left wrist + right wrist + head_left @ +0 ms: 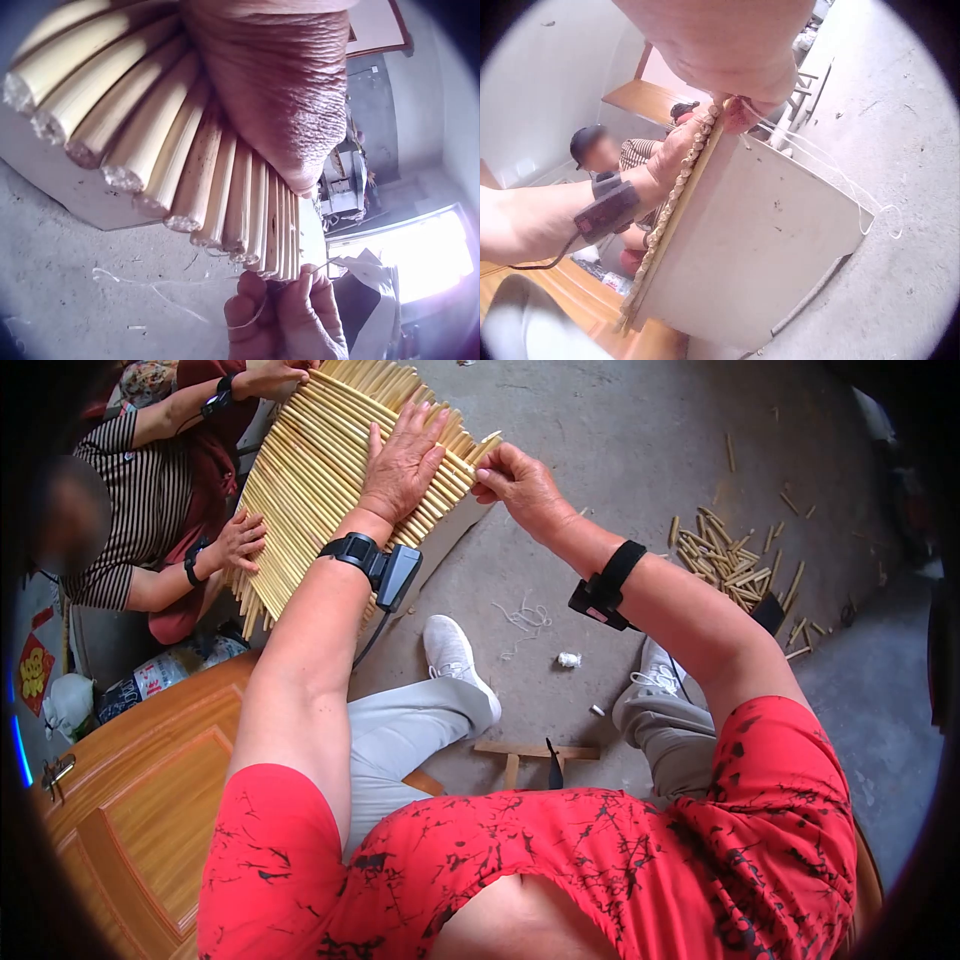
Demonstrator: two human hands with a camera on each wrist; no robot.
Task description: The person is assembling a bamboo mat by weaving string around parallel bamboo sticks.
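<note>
A mat of pale reed stalks (310, 470) lies on a light board (757, 225). My left hand (403, 468) rests flat on the stalks near their right edge, fingers extended; the left wrist view has it (277, 82) above the cut stalk ends (120, 176). At the mat's right corner my right hand (523, 488) pinches white thread, thumb against curled fingers. In the left wrist view that hand (289, 319) is just below the last stalks, with thread (180, 300) trailing from it. The thread (832, 169) hangs in a loop in the right wrist view.
Another person in a striped shirt (150, 495) sits at the left, both hands at the mat's far side. Cut stalk pieces (725, 560) lie scattered on the floor at right. Loose thread (525, 618) lies near my shoes. A wooden door panel (150, 820) is at lower left.
</note>
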